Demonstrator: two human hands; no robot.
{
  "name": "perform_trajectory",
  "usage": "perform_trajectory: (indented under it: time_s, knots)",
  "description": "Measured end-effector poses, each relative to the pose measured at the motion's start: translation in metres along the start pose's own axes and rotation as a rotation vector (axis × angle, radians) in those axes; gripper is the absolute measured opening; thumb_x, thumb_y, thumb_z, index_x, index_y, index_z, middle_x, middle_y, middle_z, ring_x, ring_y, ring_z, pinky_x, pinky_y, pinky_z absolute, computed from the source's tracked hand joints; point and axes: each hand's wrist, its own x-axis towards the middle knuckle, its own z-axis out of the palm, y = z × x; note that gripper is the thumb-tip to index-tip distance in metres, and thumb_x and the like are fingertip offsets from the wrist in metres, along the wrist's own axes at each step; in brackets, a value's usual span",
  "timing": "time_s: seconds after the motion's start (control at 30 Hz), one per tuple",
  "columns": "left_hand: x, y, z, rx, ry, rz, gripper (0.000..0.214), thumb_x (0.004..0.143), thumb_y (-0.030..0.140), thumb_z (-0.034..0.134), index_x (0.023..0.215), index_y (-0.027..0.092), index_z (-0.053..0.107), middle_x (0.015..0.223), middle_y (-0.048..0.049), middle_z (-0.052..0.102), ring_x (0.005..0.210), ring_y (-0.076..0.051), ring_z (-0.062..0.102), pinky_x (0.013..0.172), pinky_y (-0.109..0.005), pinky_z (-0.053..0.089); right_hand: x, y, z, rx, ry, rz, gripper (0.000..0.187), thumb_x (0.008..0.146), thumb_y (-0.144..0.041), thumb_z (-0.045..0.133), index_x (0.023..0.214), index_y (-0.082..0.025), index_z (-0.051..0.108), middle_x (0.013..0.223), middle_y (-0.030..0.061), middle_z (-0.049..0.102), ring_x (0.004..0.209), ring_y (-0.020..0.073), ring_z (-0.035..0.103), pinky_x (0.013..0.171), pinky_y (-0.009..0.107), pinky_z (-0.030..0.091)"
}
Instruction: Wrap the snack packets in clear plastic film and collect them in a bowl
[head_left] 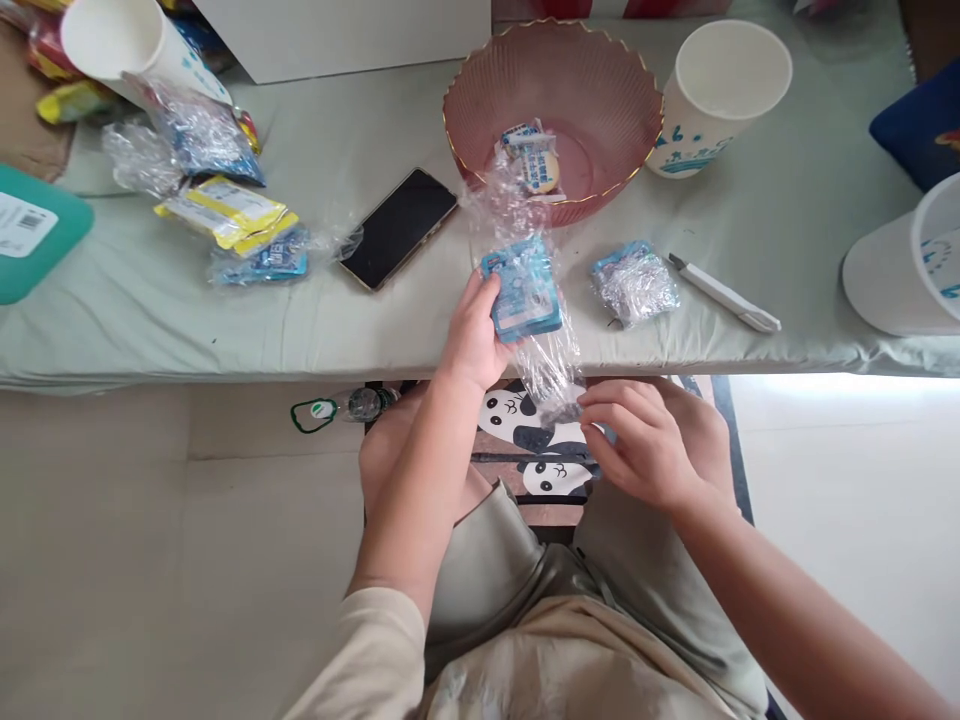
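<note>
My left hand [476,330] is closed round a small stack of blue packets [525,290], held just above the front edge of the covered surface. Clear plastic wrap [551,365] clings to the packets; part of it rises toward the bowl and part stretches down to the right. Over my lap, my right hand [637,440] pinches the lower end of that wrap between thumb and fingers. Right of the packets lies another blue bundle [636,283] in crumpled wrap. Beside it rests a white utility knife [726,292].
Behind my hands stands a pink glass bowl [555,70] holding a few small wrapped snacks [536,160]. A black phone [401,228] lies left of it. Paper cups [727,90] stand at right and far left. Yellow packets [229,212] and a green container [37,250] are at left.
</note>
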Motion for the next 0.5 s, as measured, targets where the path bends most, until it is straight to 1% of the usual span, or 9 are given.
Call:
perform_trajectory:
  time_s: [0.07,0.1,0.17,0.23,0.3,0.33,0.43,0.47,0.5]
  knots:
    - [0.000,-0.002,-0.002,0.074,-0.029,0.023,0.029,0.099,0.036,0.060,0.125,0.026,0.063,0.107,-0.0030,0.077,0.097,-0.021,0.079,0.077,-0.030,0.065,-0.003,0.003,-0.003,0.082,-0.047,0.143,0.011,0.091,-0.013,0.063,0.092,-0.024,0.064,0.094,0.0028,0.075,0.086,0.0202,0.072,0.076,0.037,0.055]
    - [0.000,-0.004,-0.002,0.121,-0.044,0.039,0.028,0.097,0.038,0.063,0.122,0.025,0.063,0.105,-0.0030,0.076,0.097,-0.022,0.078,0.076,-0.031,0.066,-0.001,0.005,-0.004,0.128,-0.030,0.243,0.009,0.092,-0.016,0.063,0.093,-0.025,0.064,0.093,0.0031,0.074,0.085,0.0204,0.071,0.075,0.037,0.056]
    - [0.000,-0.007,-0.004,0.218,-0.075,0.075,0.029,0.094,0.042,0.067,0.117,0.025,0.065,0.103,-0.0034,0.075,0.101,-0.024,0.077,0.079,-0.034,0.065,0.010,0.009,-0.001,0.227,0.058,0.458,0.007,0.093,-0.023,0.064,0.099,-0.025,0.063,0.093,0.0036,0.072,0.085,0.0198,0.071,0.073,0.035,0.058]
    - [-0.002,-0.010,-0.005,0.296,-0.127,0.106,0.033,0.092,0.046,0.069,0.117,0.026,0.066,0.105,-0.0040,0.075,0.108,-0.027,0.076,0.085,-0.037,0.064,0.029,0.014,0.005,0.353,0.116,0.615,0.021,0.090,-0.031,0.068,0.109,-0.024,0.061,0.100,0.0042,0.072,0.083,0.0174,0.070,0.070,0.032,0.058]
    - [-0.005,-0.012,-0.005,0.350,-0.186,0.104,0.037,0.091,0.050,0.070,0.119,0.026,0.067,0.108,-0.0047,0.076,0.114,-0.029,0.074,0.091,-0.040,0.062,0.050,0.019,0.013,0.457,0.142,0.683,0.039,0.083,-0.035,0.075,0.117,-0.024,0.059,0.105,0.0039,0.071,0.076,0.0142,0.068,0.064,0.028,0.056]
    - [-0.006,-0.012,-0.006,0.371,-0.210,0.095,0.039,0.091,0.052,0.071,0.120,0.026,0.067,0.109,-0.0052,0.077,0.116,-0.030,0.074,0.093,-0.040,0.061,0.060,0.021,0.016,0.480,0.150,0.703,0.039,0.081,-0.034,0.076,0.115,-0.023,0.060,0.100,0.0023,0.070,0.069,0.0121,0.064,0.059,0.027,0.053]
    - [-0.009,-0.013,-0.006,0.406,-0.217,0.088,0.043,0.090,0.055,0.072,0.121,0.026,0.067,0.110,-0.0061,0.077,0.118,-0.030,0.073,0.095,-0.039,0.060,0.078,0.024,0.019,0.503,0.166,0.746,0.013,0.085,-0.028,0.069,0.093,-0.022,0.061,0.074,-0.0033,0.060,0.055,0.0086,0.052,0.052,0.024,0.044]
    - [-0.010,-0.013,-0.005,0.407,-0.200,0.099,0.041,0.090,0.055,0.071,0.120,0.026,0.067,0.110,-0.0058,0.077,0.117,-0.029,0.073,0.094,-0.039,0.060,0.080,0.024,0.018,0.518,0.178,0.752,0.008,0.087,-0.026,0.066,0.087,-0.022,0.060,0.068,-0.0042,0.057,0.054,0.0085,0.051,0.052,0.024,0.044]
    - [-0.010,-0.013,-0.004,0.404,-0.185,0.113,0.040,0.091,0.054,0.071,0.119,0.027,0.067,0.109,-0.0053,0.077,0.116,-0.029,0.073,0.094,-0.039,0.060,0.080,0.024,0.017,0.535,0.198,0.755,0.009,0.089,-0.026,0.064,0.083,-0.022,0.058,0.065,-0.0045,0.055,0.054,0.0086,0.052,0.053,0.023,0.044]
